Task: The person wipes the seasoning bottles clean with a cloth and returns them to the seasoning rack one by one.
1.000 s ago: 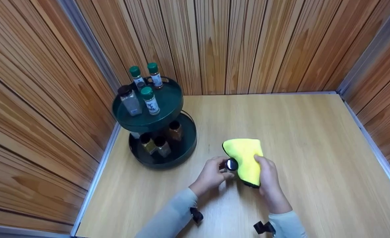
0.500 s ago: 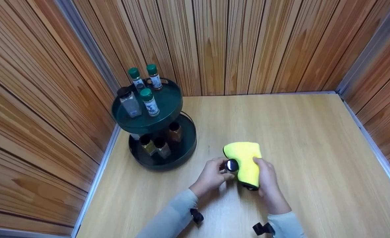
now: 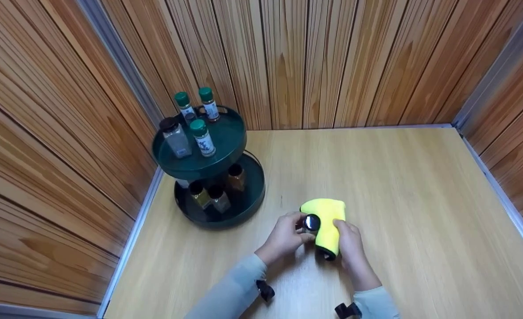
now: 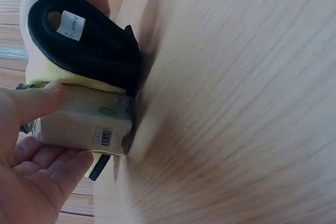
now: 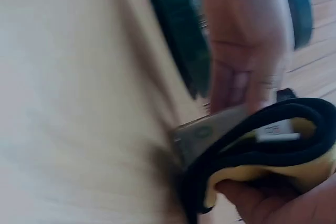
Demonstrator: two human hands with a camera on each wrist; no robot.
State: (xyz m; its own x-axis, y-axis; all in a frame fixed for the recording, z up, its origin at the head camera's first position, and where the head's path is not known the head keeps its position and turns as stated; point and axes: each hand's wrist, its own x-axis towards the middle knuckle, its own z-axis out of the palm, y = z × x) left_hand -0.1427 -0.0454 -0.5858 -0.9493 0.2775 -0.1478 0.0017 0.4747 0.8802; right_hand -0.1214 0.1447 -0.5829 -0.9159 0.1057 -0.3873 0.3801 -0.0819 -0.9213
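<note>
My left hand (image 3: 284, 235) grips a clear spice jar between thumb and fingers. The dark, shiny lid (image 3: 311, 222) shows from above, and in the left wrist view the jar's body (image 4: 86, 124) has a barcode label and pale brown contents. My right hand (image 3: 351, 246) holds a folded yellow cloth (image 3: 330, 217) with black edging against the jar's right side. A white tag (image 4: 71, 25) shows inside the cloth's fold. In the right wrist view the cloth's dark edge (image 5: 247, 153) overlaps part of the jar.
To the left stands a dark green two-tier rack (image 3: 219, 161). Its upper tier carries green-capped bottles (image 3: 204, 142) and a dark-lidded jar (image 3: 177, 141). Several dark-lidded jars (image 3: 220, 201) sit on the lower tier. Wooden panel walls (image 3: 283, 66) border the table (image 3: 398, 199).
My right hand has drawn the cloth down and slightly left along the jar's side, toward me. The left hand and the jar have stayed in nearly the same place.
</note>
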